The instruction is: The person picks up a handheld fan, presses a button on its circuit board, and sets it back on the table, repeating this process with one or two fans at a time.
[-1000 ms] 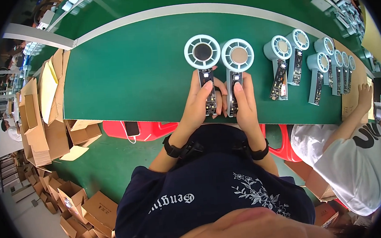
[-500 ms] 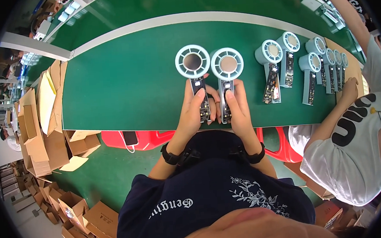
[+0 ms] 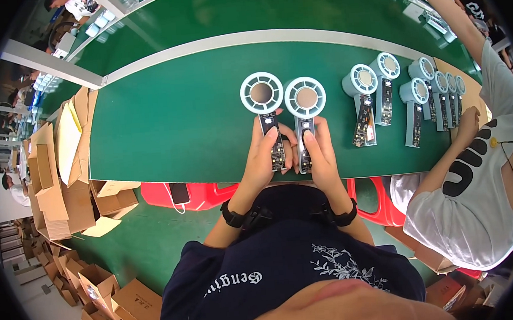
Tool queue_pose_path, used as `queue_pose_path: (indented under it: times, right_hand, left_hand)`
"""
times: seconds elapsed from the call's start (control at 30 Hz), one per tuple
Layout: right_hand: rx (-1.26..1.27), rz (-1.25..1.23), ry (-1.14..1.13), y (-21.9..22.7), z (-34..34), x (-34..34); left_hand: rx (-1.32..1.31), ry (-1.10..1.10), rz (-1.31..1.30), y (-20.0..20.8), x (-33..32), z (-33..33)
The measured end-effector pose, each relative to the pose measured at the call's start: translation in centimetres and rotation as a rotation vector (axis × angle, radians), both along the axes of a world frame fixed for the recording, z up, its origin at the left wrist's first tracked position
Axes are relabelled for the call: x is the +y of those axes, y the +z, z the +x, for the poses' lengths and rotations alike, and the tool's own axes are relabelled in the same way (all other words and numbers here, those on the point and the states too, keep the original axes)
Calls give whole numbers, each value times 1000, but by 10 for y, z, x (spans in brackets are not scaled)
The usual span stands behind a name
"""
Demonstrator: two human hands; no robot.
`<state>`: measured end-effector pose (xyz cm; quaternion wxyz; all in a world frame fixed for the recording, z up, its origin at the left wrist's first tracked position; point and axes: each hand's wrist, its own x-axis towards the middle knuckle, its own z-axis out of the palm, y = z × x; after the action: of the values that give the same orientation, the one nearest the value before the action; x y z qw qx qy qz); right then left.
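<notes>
Two pale blue handheld fans with exposed circuit boards in their handles are held side by side over the near edge of the green table. My left hand (image 3: 262, 150) is wrapped round the handle of the left fan (image 3: 262, 93), its thumb on the board. Round the other handle closes my right hand (image 3: 320, 149), thumb pressing the board of the right fan (image 3: 306, 98). Both round heads point away from me, with a metallic disc in the middle of each. The fingers behind the handles are partly hidden.
Several similar fans (image 3: 359, 80) lie to the right on the green table (image 3: 164, 119). A co-worker's hand (image 3: 469, 120) rests beside the farthest ones. Cardboard boxes (image 3: 49, 174) stand at the left. Below the table edge, a phone (image 3: 180, 193) lies on a red stool (image 3: 208, 196).
The table and fans sit slightly lower in the picture as the view shifts. Both hands keep their hold on the two fans.
</notes>
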<state>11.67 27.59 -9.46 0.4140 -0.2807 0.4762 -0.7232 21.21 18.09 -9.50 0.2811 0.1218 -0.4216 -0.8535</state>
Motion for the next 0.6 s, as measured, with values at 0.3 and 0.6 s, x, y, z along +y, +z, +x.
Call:
queue_pose_path:
  times: [0.3,0.6]
  right_hand:
    - [-22,-15,-21,1,2,0]
    - [60,-51,-60,2,1,1]
  left_hand:
    - [-34,23,7,1,1,2]
    - [-63,37,-4,2,10,-6]
